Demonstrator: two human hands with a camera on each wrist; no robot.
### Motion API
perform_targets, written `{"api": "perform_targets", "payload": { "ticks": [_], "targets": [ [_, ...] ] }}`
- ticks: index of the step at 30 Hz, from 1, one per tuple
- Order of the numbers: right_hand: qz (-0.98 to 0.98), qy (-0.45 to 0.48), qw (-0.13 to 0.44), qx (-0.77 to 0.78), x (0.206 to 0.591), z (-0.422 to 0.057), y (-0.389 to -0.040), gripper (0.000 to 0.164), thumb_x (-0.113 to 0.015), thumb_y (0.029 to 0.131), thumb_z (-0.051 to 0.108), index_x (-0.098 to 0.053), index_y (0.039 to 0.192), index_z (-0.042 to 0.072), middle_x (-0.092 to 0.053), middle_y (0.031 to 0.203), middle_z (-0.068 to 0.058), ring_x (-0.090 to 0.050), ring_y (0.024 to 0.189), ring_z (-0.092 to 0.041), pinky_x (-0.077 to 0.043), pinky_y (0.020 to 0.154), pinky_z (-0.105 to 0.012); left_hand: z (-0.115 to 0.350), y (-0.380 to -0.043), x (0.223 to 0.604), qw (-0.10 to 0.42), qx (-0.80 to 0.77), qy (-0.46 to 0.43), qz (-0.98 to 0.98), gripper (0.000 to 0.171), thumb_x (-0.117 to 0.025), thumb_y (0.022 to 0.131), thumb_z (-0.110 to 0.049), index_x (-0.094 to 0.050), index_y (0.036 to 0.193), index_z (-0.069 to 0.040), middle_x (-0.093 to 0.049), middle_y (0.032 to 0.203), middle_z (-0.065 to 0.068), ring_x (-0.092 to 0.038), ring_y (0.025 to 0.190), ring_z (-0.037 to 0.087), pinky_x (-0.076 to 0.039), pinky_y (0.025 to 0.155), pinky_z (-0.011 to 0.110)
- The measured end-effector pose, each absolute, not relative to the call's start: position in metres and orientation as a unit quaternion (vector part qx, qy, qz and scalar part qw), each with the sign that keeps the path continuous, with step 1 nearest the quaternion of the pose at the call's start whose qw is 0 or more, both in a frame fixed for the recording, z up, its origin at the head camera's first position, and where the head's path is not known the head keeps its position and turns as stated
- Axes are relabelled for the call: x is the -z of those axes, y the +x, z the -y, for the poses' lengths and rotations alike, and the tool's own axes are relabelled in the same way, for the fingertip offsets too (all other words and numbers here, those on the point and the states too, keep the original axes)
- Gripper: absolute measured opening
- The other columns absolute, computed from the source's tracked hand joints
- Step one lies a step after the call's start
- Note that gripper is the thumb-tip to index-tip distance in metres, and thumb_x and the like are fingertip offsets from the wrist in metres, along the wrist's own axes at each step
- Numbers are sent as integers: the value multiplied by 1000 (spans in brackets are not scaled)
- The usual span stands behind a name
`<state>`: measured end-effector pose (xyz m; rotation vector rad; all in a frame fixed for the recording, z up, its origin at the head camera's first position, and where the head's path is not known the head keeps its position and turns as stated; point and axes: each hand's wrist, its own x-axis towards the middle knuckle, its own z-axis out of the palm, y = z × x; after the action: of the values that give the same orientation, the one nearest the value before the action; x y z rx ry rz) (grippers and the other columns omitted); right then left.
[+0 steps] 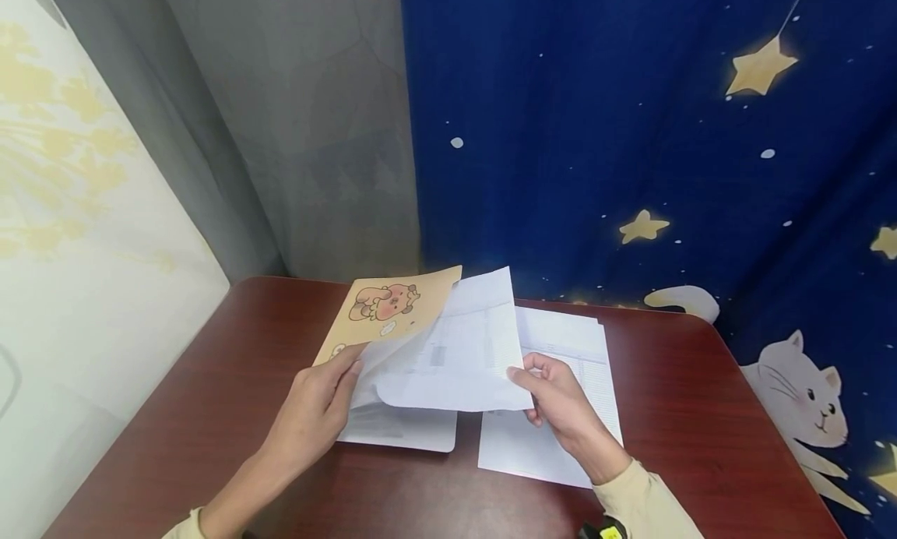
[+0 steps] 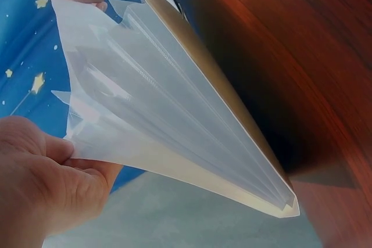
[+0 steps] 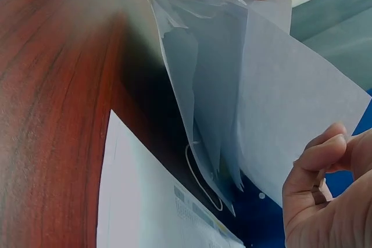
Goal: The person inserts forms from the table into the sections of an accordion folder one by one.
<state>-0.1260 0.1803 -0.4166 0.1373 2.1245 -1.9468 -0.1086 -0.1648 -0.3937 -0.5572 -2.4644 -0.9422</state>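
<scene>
A display folder (image 1: 371, 309) with a tan cartoon-printed cover stands partly open on the table. My left hand (image 1: 322, 399) pinches the near edge of its cover and clear sleeves. Fanned transparent sleeves (image 2: 151, 85) show in the left wrist view. A white printed sheet (image 1: 469, 352) slants up beside the cover, its left part overlapped by a sleeve. By its lower right corner, my right hand (image 1: 561, 395) pinches this sheet between thumb and fingers. How far the sheet reaches into the sleeve is hidden.
More printed sheets (image 1: 550, 445) lie in a stack on the table, under and beside my right hand. The reddish-brown wooden table (image 1: 673, 414) ends at the back against a blue star-patterned curtain (image 1: 561, 134) and a grey curtain (image 1: 315, 134).
</scene>
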Motion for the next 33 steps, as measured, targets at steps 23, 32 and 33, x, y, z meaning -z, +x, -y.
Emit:
{"api": "perform_targets", "payload": {
  "ticks": [23,32,33],
  "targets": [
    [-722,42,116,681,413,-168,-131,22,-65,102,17,-62,110,-4,-81,89,-3,-46,48,-8,-37,47,-21,163,-109,394,223,339,-200,892,34,-60,105,-3,-70,134,-16,-79,119,-1,-70,97,10,-52,90,18],
    [-708,37,121,694,417,-154,-134,17,-64,102,15,-61,107,-2,-81,87,-2,-47,48,-9,-37,48,-21,163,-109,394,216,340,-198,893,35,-60,105,-4,-70,136,-17,-78,123,-1,-71,101,10,-49,94,12],
    [-707,36,122,696,418,-152,-134,17,-63,102,14,-61,107,-2,-80,86,-1,-47,48,-9,-37,48,-21,163,-109,394,217,340,-199,893,35,-60,105,-4,-70,136,-16,-78,123,-1,-71,102,10,-50,94,13]
  ]
}}
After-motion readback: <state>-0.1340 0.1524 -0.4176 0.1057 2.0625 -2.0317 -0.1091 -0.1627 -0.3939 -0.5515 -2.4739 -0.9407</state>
